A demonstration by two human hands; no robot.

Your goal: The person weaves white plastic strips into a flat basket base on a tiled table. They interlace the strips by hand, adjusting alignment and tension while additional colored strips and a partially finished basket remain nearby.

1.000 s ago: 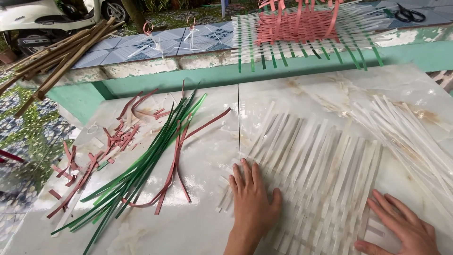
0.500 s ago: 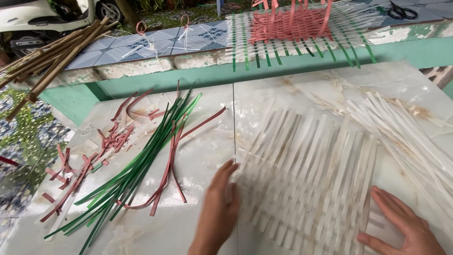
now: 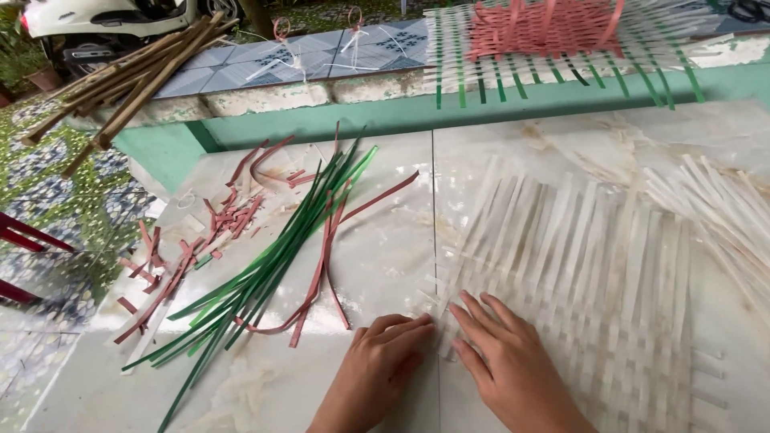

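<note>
Woven mat [image 3: 577,281]: pale flat strips interlaced, lying flat on the marble table [image 3: 385,240], directly ahead and right of both hands.
Long axis: upright strips run away from the person, leaning slightly right; cross strips run left to right.
Left hand [image 3: 385,357]: flat, fingers loosely curled, fingertips touching the mat's near-left edge; grips nothing.
Right hand [image 3: 501,361]: open, palm down on the mat; nearer its middle.
Texture: thin, stiff, smooth strips.
Nearby: green strips [image 3: 265,273] and red strips [image 3: 192,240] left, loose white strips [image 3: 722,208] right.

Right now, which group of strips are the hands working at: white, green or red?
The white woven strips: the left hand and right hand rest at their near-left edge. The green strips and red strips lie untouched further left.
</note>
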